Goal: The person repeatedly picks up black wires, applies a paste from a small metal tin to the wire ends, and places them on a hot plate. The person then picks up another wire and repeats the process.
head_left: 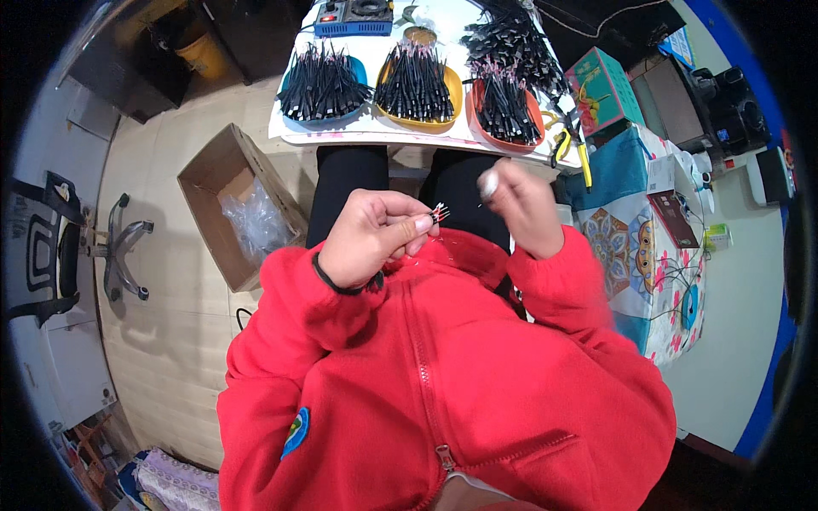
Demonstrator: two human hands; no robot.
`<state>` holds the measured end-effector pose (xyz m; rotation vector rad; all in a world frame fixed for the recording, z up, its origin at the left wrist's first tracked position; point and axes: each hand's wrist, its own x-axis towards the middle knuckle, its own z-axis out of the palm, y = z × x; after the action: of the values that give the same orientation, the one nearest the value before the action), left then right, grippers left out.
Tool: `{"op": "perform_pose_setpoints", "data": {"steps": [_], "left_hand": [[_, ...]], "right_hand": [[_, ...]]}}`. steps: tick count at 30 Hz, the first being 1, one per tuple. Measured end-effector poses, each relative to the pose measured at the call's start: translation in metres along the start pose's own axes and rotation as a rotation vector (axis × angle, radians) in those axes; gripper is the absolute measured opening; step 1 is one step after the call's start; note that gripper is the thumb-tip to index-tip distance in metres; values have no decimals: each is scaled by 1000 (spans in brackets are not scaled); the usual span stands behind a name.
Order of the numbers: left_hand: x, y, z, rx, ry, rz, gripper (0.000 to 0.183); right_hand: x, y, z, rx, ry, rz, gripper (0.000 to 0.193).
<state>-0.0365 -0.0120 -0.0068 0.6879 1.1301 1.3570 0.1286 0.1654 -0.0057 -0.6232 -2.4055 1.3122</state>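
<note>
Above my lap, my left hand (368, 235) pinches a small bunch of cable ends (440, 214) between thumb and fingers. Thin red, white and dark wires fan out from the pinch toward the right. My right hand (527, 207) is raised to the right of them, apart from the wires. Its fingers are curled and somewhat blurred, with a white covering or piece (488, 182) at a fingertip. Whether those fingers hold anything is hard to see.
Past my knees, a white table (400, 136) carries short black cables in a blue bowl (317, 124), a yellow bowl (457, 95) and a red bowl (538, 111). Loose cables (511, 38) are heaped behind. Yellow-handled pliers (561, 146) lie at the right edge. A cardboard box (204, 179) stands left.
</note>
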Motion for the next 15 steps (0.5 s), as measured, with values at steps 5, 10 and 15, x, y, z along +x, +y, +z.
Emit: {"op": "perform_pose_setpoints", "data": {"steps": [5,10,15], "left_hand": [[6,5,-5,52,-56,17,15],[8,12,-8,121,-126,-11,15],[5,10,-2,305,-72,133,12]], "right_hand": [[4,-25,-3,-275,-64,-535,36],[8,-39,-1,-298,-86,-761,31],[1,-35,6,-300,-13,-722,22]]}}
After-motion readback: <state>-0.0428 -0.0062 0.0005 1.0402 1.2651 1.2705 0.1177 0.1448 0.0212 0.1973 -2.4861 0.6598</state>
